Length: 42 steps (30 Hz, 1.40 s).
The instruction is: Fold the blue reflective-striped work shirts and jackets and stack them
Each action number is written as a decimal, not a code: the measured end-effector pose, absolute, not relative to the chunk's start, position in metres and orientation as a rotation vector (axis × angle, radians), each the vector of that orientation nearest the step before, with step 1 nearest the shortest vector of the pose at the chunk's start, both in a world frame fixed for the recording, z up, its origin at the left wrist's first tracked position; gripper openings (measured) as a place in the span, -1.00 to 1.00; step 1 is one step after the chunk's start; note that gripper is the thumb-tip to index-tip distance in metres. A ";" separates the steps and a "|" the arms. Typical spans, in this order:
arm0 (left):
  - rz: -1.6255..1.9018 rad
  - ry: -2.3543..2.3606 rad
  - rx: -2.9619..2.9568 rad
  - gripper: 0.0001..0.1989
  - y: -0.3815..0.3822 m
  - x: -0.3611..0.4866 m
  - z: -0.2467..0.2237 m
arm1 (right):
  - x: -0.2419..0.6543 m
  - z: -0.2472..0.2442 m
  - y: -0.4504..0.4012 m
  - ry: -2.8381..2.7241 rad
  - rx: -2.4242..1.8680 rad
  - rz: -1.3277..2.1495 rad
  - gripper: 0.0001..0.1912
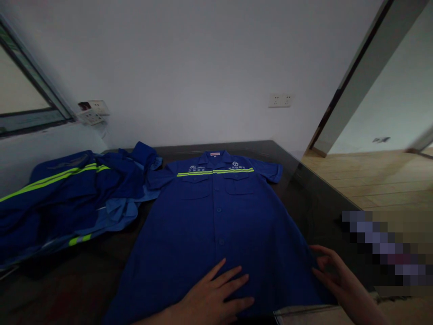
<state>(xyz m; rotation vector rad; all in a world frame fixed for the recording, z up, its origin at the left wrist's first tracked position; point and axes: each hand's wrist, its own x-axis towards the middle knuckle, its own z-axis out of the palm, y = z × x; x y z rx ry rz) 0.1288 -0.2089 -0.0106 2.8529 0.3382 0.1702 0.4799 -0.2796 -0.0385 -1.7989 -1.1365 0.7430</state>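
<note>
Resting the left hand palm-down, with fingers spread, on the lower front of the blue shirt lying on the dark table; holding the right hand bent at the shirt's right edge, not showing clearly enough to tell whether pinching it.

Dark tabletop, blue short-sleeved shirt laid flat, rumpled blue clothes beside it

Left grip palm down, fingers spread; right grip turned sideways, fingers bent.
</note>
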 end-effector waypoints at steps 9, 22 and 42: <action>0.377 1.094 2.595 -0.60 -0.206 0.042 0.002 | 0.510 -0.042 -0.277 -1.483 -2.055 0.212 -0.62; 0.326 2.204 1.635 -0.60 -0.231 -0.053 -0.017 | 0.274 0.003 -0.229 -2.437 -1.364 0.597 -0.59; 0.764 2.054 1.690 -0.63 0.026 -0.045 0.065 | 0.127 0.044 -0.165 -3.086 -0.184 0.167 -0.82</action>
